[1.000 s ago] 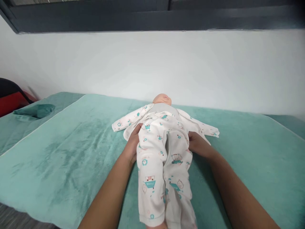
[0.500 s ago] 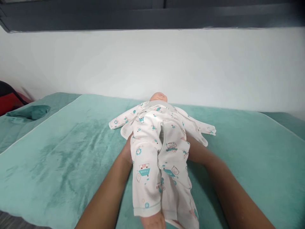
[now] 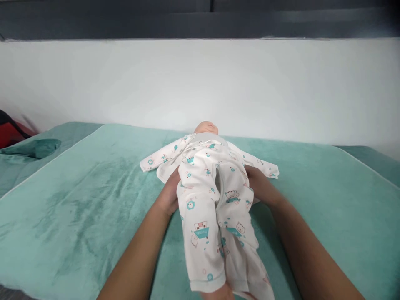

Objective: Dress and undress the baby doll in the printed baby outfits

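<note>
trousers [image 3: 200, 212] between left hand [image 3: 171, 191] and right hand [image 3: 258, 184], grip hidden, unclear; boat lettering [image 3: 201, 233] illegible

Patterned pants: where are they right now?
In the head view, the patterned pants run from mid-frame to the bottom edge, slightly right of centre, on the doll, between the left hand and right hand.

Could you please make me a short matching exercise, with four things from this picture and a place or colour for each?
1. Printed trousers
2. Bed cover
3. Wall
4. Doll's head

A. White, below the dark frame
B. Bare, at the far edge of the picture's green area
C. Between the left hand and the right hand
D. Green, with darker streaks

Pairs: 1-C, 2-D, 3-A, 4-B.
</note>
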The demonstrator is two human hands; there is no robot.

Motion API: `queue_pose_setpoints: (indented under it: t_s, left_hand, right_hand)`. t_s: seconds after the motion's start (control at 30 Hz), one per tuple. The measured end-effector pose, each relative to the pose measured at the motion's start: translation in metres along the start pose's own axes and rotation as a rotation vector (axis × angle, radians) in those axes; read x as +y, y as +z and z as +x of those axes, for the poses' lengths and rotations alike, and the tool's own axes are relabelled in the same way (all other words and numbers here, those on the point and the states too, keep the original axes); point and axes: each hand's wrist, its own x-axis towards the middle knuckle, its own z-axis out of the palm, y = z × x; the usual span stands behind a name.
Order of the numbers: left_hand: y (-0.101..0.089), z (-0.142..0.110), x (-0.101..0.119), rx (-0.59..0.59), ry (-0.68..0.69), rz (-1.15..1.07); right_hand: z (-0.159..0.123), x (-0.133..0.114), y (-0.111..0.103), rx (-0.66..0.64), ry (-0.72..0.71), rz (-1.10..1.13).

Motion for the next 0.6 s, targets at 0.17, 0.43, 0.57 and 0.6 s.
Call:
queue_pose_setpoints:
  t_s: [0.17,0.43,0.57,0.6]
  left_hand:
    - [0.005,-0.005,0.008,-0.007,0.077,0.038]
    - [0.006,-0.008,0.015,-0.026,0.141,0.028]
    - [0.005,-0.008,0.013,-0.038,0.149,0.027]
    - [0.004,-0.006,0.012,-0.032,0.141,0.027]
  right_hand:
    - [0.006,0.004,0.012,0.164,-0.052,0.279]
    - [0.003,0.001,0.011,0.191,0.173,0.675]
    - [0.004,-0.002,0.014,0.231,0.198,0.738]
    - [0.005,-0.003,0.014,0.244,0.192,0.737]
